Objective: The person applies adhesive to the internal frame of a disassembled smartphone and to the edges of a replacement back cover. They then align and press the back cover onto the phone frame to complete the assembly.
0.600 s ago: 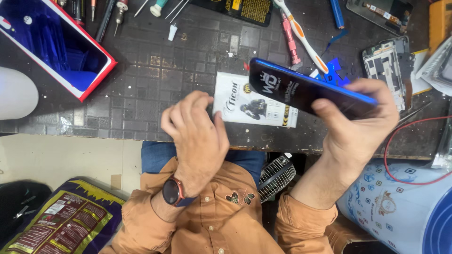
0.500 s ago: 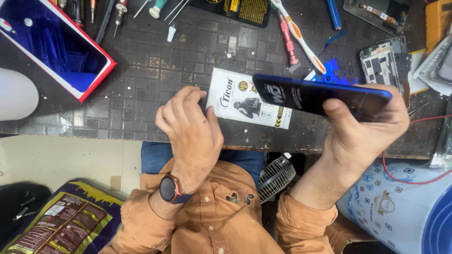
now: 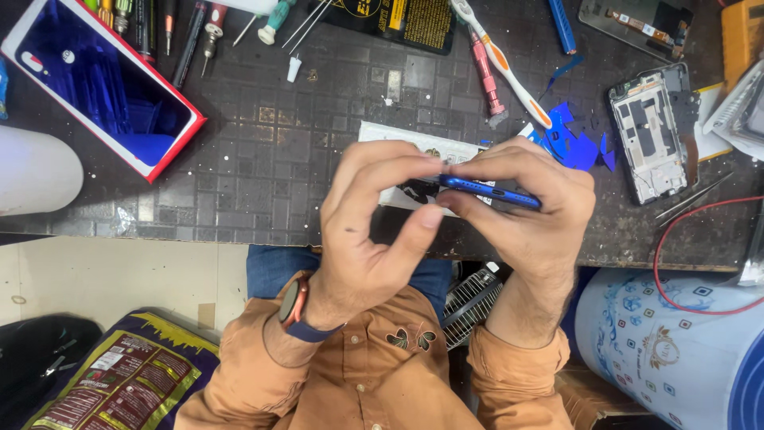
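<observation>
I have the blue phone point(image 3: 489, 192) edge-on between both hands, lifted just above the near edge of the counter point(image 3: 239, 175). My right hand point(image 3: 533, 215) wraps around it from behind, fingers curled over the top edge, thumb under it. My left hand point(image 3: 374, 231) is half closed, fingertips pinching the phone's left end, thumb reaching up from below.

As for how far along things are, I judge the work to be mid-way: a stripped phone frame point(image 3: 654, 131) lies open to the right, blue film scraps point(image 3: 569, 139) sit beside it, and a blue back cover point(image 3: 99, 84) rests in a red-edged tray at the far left, apart from the phone. From this angle I cannot tell whether the phone in my hands is closed up or has a seam open (only its thin edge shows).

The counter is dark, tiled and speckled with wear. Screwdrivers point(image 3: 171, 32) line its far edge, a toothbrush point(image 3: 509, 68) lies near the middle, and a white printed packet point(image 3: 398, 143) is under my hands. Below the edge are a patterned blue drum point(image 3: 668, 342) and a printed bag point(image 3: 119, 382).
</observation>
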